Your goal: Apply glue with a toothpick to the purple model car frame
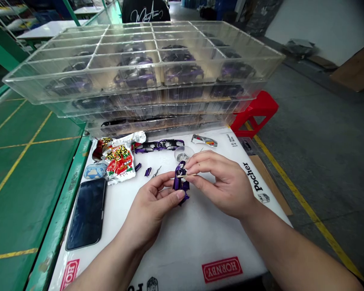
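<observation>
Near the middle of the white work surface, my left hand (157, 198) is closed on a glossy purple and black plastic part (178, 184), thumb at its lower end. My right hand (221, 182) pinches a thin pale stick (186, 176), whose tip touches the part. Just behind the part stands a small clear round dish (183, 153). To the left lie a small purple piece (148, 171) and a thin metal tool (157, 171). A row of purple and black parts (160, 145) lies farther back.
Stacked clear compartment trays (139, 72) with purple parts rise at the back. A phone (87, 213), a blue case (95, 171) and red-and-white snack packets (120, 161) lie left. Behind right is a red stool (257, 111). A silver wrapper (204, 140) lies near the trays.
</observation>
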{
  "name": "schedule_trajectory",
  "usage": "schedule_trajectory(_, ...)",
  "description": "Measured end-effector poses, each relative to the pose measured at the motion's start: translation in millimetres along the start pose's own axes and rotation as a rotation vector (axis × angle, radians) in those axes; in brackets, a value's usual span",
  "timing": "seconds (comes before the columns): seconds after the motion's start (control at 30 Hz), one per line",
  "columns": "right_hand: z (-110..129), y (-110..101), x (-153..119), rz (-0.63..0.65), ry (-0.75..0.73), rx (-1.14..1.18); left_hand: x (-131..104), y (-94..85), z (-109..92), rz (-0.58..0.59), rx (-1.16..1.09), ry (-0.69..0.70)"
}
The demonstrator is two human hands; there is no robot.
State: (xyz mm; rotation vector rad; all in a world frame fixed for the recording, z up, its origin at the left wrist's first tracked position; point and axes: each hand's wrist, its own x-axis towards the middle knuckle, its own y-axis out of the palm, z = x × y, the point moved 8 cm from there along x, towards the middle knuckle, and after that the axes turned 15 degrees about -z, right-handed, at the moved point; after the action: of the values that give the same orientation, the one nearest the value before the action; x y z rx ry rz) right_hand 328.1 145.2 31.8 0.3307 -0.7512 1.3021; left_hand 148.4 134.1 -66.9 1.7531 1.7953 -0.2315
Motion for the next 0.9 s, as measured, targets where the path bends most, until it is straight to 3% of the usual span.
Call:
schedule_trajectory(0.2,-1.5,-10.7,1.9,-0.077,0.011,-0.034,0.7,0.2,-1.9,-0.012,-0.047,-0.036)
schedule_trajectory(0.37,-11.9,-20.2,1.7,-0.163,0.085,-0.078,-4.6,9.6,-0.4,0.100,-0.165,-0.156)
schedule_trajectory(0.57,-3.8,-15.7,4.4,-0.125,0.028,-0.059,-5.2,6.8,-3.7,0.104,-0.217,-0.153)
schedule_trajectory(0.9,5.3,-13.3,5.2,-0.093,-0.039,-0.039,-10.0,14.3,-0.8,0.243,-0.181,-0.109)
